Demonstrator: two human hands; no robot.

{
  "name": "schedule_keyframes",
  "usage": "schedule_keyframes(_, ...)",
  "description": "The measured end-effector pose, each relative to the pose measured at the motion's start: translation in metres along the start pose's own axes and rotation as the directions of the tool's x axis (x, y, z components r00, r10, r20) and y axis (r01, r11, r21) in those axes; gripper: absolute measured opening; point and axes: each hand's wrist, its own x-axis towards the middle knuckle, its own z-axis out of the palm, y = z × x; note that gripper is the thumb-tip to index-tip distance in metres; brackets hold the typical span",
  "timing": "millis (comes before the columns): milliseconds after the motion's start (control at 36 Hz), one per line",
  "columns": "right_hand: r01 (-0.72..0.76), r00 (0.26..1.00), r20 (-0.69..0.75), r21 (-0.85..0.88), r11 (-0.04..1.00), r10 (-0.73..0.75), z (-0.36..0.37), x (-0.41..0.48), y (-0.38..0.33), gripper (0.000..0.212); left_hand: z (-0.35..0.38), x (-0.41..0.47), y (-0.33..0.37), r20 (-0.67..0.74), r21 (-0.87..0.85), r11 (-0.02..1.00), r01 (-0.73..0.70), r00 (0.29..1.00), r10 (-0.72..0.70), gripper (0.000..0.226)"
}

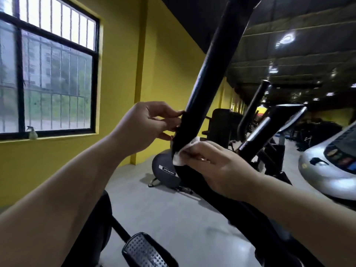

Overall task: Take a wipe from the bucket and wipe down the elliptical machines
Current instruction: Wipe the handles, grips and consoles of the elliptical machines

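Observation:
A thick black handlebar point(210, 74) of the elliptical machine rises diagonally through the middle of the head view. My right hand point(215, 166) holds a white wipe point(181, 155) folded round the bar's lower part, with its fingers curled over it. Just above, my left hand point(148, 126) touches the bar's left side with its fingertips, thumb and fingers bent toward it. A ribbed foot pedal point(144, 251) of the machine lies at the bottom. No bucket is in view.
A yellow wall with a barred window point(48, 74) is at the left, and a spray bottle point(32, 132) stands on its sill. A silver console point(331, 162) is at the right. More black machines point(269, 132) line the grey floor point(173, 209) behind.

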Motion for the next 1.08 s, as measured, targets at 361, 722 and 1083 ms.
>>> schedule_keyframes(361, -0.133, 0.990, -0.058, -0.159, 0.978, 0.125, -0.029, 0.032, -0.012, 0.014, -0.016, -0.007, -0.017, 0.110, 0.032, 0.999, 0.032, 0.993, -0.035, 0.020)
schedule_keyframes(722, -0.184, 0.982, -0.017, -0.354, 0.917, 0.190, -0.038, 0.053, -0.031, 0.023, -0.031, -0.009, -0.028, 0.254, 0.098, 0.995, 0.018, 0.966, -0.042, 0.027)
schedule_keyframes(1083, -0.400, 0.915, -0.079, -0.277, 0.874, 0.395, -0.019, -0.009, -0.060, 0.013, -0.024, -0.029, -0.043, 0.272, -0.074, 0.997, -0.018, 0.962, 0.038, 0.033)
